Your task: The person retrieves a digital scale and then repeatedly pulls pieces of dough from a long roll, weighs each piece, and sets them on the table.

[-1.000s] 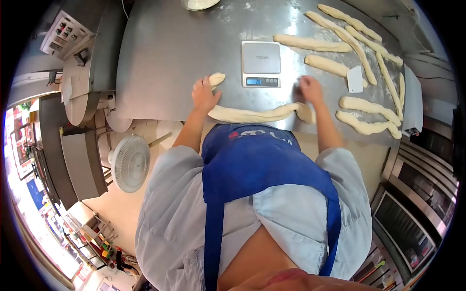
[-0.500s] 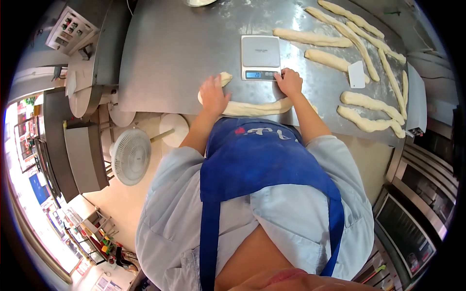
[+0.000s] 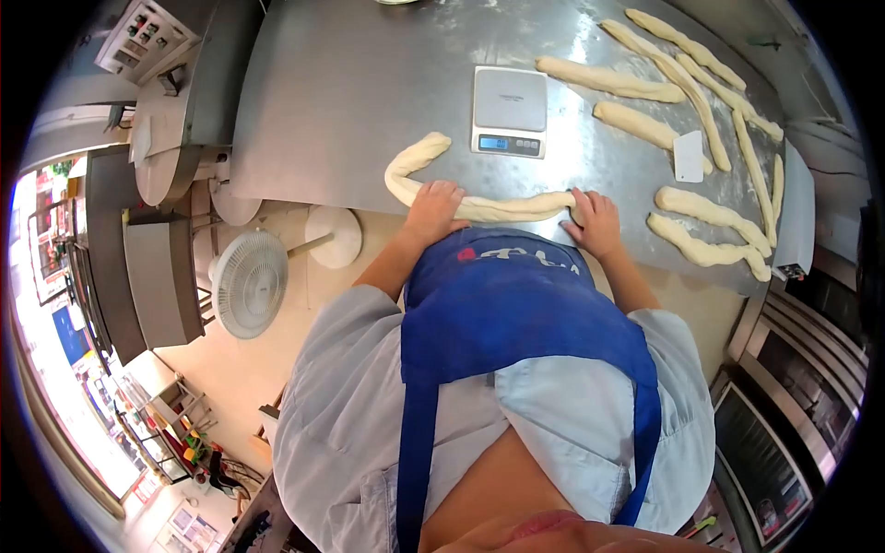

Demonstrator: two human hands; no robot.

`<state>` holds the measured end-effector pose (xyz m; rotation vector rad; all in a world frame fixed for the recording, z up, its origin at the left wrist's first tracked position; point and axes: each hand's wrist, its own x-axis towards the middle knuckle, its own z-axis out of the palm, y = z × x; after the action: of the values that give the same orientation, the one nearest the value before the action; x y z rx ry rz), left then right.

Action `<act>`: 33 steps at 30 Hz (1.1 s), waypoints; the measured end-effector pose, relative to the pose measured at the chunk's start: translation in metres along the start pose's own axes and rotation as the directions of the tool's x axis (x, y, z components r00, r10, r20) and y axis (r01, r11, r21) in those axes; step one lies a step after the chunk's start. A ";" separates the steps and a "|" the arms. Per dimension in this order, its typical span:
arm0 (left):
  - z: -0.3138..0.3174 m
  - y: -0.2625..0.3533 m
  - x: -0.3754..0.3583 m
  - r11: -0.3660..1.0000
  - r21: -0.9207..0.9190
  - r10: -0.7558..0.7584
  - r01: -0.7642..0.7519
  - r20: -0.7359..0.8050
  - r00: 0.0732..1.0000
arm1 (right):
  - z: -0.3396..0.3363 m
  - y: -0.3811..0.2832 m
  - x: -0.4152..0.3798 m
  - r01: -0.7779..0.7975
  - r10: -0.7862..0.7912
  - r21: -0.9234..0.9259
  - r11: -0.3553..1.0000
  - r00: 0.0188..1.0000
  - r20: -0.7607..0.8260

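Note:
A long dough strip lies along the near edge of the steel table, its left end curving up and away from me. My left hand is closed round the strip near that bend. Near its other end, my right hand grips the dough with fingers curled over it. Just beyond the strip stands a digital kitchen scale with a lit display and nothing on its pan. Part of the dough is hidden under my fingers.
Several dough strips lie on the right of the steel table, with a white scraper resting on one. A grey box-shaped appliance stands at the right edge. A white fan stands on the floor at left.
My right hand has left the scale's buttons and come down onto the dough's right end. My left hand has shifted right along the strip, uncovering the bend. The view has shifted slightly.

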<state>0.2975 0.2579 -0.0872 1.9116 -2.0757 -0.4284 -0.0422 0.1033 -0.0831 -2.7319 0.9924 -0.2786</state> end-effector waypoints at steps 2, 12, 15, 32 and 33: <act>0.008 -0.012 0.002 0.996 -0.003 0.092 -0.092 0.008 0.996 | 0.029 0.018 -0.007 0.005 -0.003 0.019 1.000 0.995 -0.097; -0.036 -0.045 -0.007 1.000 -0.012 0.000 0.001 0.151 0.988 | -0.032 0.033 0.005 0.128 -0.125 -0.129 0.983 0.992 0.032; -0.042 -0.017 0.004 0.986 0.150 -0.107 0.072 0.235 0.966 | -0.023 0.019 -0.016 -0.031 0.027 0.034 0.999 0.996 0.089; 0.043 0.136 0.143 0.945 -0.326 0.177 -0.026 0.444 0.878 | -0.056 0.048 0.000 -0.065 0.092 -0.076 0.995 0.895 0.437; 0.044 0.127 0.139 0.959 -0.230 0.228 -0.164 0.285 0.931 | -0.056 0.046 0.004 -0.032 0.059 -0.068 0.997 0.896 0.439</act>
<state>0.1528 0.1306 -0.0748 1.5808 -2.2845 -0.9041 -0.0812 0.0580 -0.0417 -2.6357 0.9385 0.3739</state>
